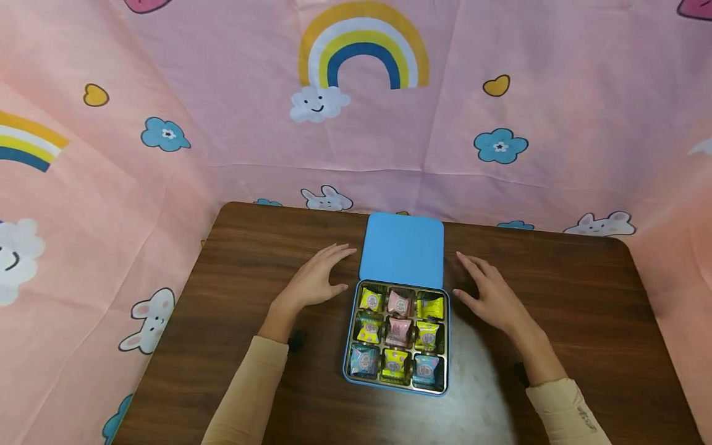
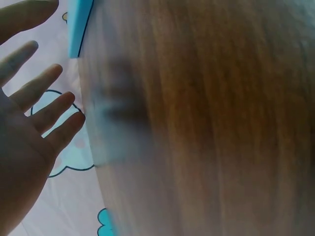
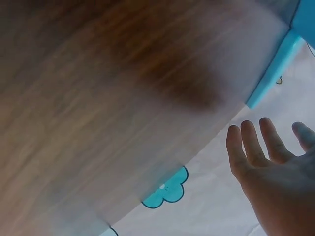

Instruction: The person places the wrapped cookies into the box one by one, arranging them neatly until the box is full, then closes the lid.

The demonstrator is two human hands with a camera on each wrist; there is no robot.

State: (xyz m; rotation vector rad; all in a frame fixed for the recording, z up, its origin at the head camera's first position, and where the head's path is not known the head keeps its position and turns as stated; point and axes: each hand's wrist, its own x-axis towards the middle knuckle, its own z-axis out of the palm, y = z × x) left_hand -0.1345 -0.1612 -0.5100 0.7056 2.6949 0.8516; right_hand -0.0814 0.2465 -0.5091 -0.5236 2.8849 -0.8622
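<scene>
A blue hinged tin lies on the table with its lid laid back toward the far edge. Its divided tray holds several wrapped candies, one per compartment: yellow, pink and blue, such as the pink candy in the middle. My left hand hovers left of the tin, fingers spread, touching nothing. On the other side, my right hand is held just off the tin's right edge, fingers loosely extended and holding nothing. Both wrist views show the left palm and right palm bare, near the blue lid.
The tin stands on a dark brown wooden table with rounded far corners. Pink printed cloth with rainbows, clouds and rabbits hangs behind the table and along both sides. A bright reflection lies on the tabletop right of the tin.
</scene>
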